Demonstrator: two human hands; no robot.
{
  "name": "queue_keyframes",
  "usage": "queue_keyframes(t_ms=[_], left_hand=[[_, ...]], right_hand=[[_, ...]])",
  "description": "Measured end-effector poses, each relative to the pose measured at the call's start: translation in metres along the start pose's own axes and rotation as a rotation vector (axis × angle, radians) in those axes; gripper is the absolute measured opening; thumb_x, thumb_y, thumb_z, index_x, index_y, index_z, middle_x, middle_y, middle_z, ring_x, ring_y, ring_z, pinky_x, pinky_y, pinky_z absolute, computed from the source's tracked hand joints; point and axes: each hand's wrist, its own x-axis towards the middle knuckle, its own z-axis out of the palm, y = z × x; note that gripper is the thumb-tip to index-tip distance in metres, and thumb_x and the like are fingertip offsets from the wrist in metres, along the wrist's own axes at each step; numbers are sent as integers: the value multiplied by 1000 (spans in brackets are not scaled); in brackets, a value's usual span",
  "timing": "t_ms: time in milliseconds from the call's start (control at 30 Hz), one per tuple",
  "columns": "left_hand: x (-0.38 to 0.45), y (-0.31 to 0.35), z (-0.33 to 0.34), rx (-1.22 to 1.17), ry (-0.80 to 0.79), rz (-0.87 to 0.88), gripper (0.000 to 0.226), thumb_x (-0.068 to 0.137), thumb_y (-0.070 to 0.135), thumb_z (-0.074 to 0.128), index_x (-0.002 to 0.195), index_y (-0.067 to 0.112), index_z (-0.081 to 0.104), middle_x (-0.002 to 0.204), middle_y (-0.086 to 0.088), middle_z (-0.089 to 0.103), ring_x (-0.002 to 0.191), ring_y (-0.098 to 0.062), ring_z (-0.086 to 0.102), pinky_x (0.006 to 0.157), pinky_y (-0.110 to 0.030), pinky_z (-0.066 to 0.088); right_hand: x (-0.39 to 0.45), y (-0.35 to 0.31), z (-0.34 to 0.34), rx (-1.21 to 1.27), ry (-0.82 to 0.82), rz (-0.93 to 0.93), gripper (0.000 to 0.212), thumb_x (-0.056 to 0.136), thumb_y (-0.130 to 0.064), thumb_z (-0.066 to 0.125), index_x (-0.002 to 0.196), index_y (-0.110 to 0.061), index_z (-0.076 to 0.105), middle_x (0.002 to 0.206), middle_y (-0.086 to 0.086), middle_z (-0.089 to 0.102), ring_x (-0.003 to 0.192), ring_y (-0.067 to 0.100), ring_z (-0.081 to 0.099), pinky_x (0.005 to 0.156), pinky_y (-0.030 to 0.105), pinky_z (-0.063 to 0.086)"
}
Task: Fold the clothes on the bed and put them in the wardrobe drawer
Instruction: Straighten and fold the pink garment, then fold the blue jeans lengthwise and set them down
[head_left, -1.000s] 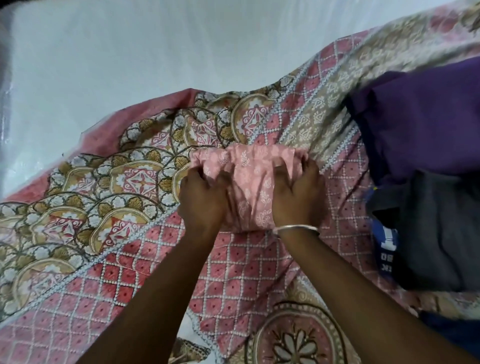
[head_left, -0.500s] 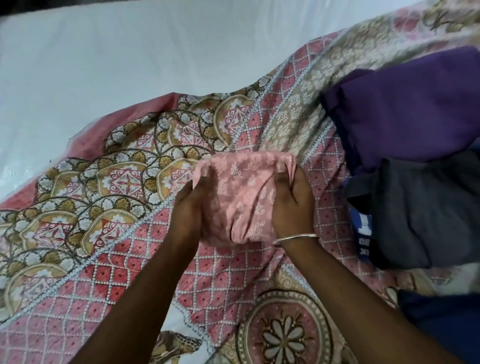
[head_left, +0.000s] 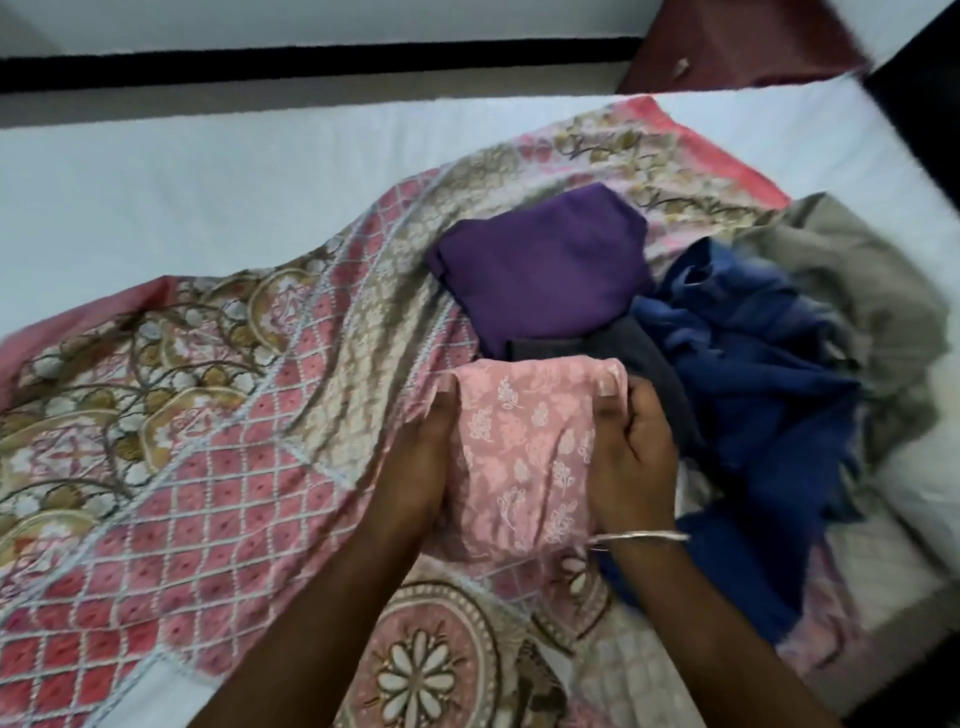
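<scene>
A folded pink garment with a white floral print (head_left: 524, 447) is lifted off the patterned bedspread (head_left: 249, 426), held between both hands. My left hand (head_left: 421, 457) grips its left edge, fingers curled round the fold. My right hand (head_left: 631, 457), with a silver bangle on the wrist, grips the right edge, thumb on top. Just behind it lie a folded purple garment (head_left: 545, 270) and a folded dark grey garment (head_left: 639, 358). A crumpled blue garment (head_left: 753, 395) and a grey-beige one (head_left: 862, 291) lie to the right.
The white mattress (head_left: 182, 171) stretches to the left and behind. A dark red piece of furniture (head_left: 737, 41) stands at the back right beyond the bed. The bed's right edge (head_left: 924, 571) drops off near the blue garment.
Both hands have carried the pink garment to the right, toward the purple and grey folded pieces. The view has swung right and up, bringing the blue and grey-beige clothes into sight.
</scene>
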Motion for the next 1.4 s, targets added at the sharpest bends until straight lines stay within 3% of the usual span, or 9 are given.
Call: queue_keyframes(t_ms=[133, 333, 500, 600, 733, 1033, 1233, 1333, 1400], left_hand=[[25, 14, 57, 64, -9, 48, 54, 95, 63, 41, 113, 22, 70, 114, 2, 71, 105, -16, 66, 96, -34, 49], [66, 17, 109, 343, 209, 172, 80, 87, 79, 29, 117, 17, 69, 123, -7, 66, 115, -30, 59, 102, -46, 44], [75, 3, 139, 800, 535, 193, 62, 97, 64, 29, 105, 15, 67, 112, -13, 66, 107, -39, 57, 95, -51, 43], [66, 0, 150, 894, 762, 391, 46, 97, 44, 44, 131, 13, 50, 131, -14, 51, 122, -37, 45, 97, -50, 36], [66, -17, 154, 1251, 529, 771, 55, 96, 42, 37, 146, 21, 45, 152, 1, 44, 144, -22, 34, 110, -43, 28], [102, -36, 145, 1360, 415, 508, 70, 93, 62, 24, 154, 30, 28, 162, 12, 22, 151, -21, 13, 120, -49, 9], [98, -30, 142, 1343, 393, 456, 67, 94, 62, 19, 155, 35, 22, 163, 15, 14, 152, -15, 1, 118, -57, -2], [85, -20, 151, 1410, 419, 530, 60, 95, 53, 28, 153, 37, 28, 162, 8, 23, 152, -22, 8, 116, -60, 1], [74, -18, 161, 1446, 358, 640, 57, 95, 47, 33, 151, 38, 33, 161, 5, 26, 151, -24, 13, 116, -58, 2]], right_hand=[[49, 19, -34, -87, 23, -22, 29, 98, -49, 44, 100, -25, 60, 81, -18, 64, 74, -8, 57, 69, 26, 44], [124, 40, -47, -314, -16, -166, 38, 100, -52, 39, 106, -18, 57, 88, 5, 69, 82, 32, 64, 68, 40, 49], [144, 80, -47, -581, -204, -43, 41, 100, -49, 39, 117, -14, 50, 100, 23, 66, 90, 44, 63, 69, 45, 47], [134, 81, -45, -732, -74, -255, 49, 99, -46, 42, 134, -13, 49, 130, 19, 57, 112, 39, 57, 80, 46, 45], [119, 92, -38, -829, -181, -461, 60, 98, -53, 29, 141, -15, 49, 150, 14, 41, 135, 30, 42, 97, 48, 39], [131, 119, -33, -750, -282, -377, 65, 94, -56, 39, 146, -17, 43, 152, 9, 40, 138, 26, 40, 107, 45, 30], [184, 103, -90, -858, 55, -294, 92, 74, -49, 67, 153, -23, 27, 158, 14, 27, 143, 31, 28, 99, 56, 30], [212, 110, -120, -1007, -176, -116, 123, 60, -78, 67, 155, -29, 7, 157, 14, 21, 141, 38, 24, 93, 64, 37], [210, 119, -131, -1100, -323, -123, 118, 58, -80, 68, 151, -25, 21, 151, 15, 27, 133, 40, 31, 86, 59, 43]])
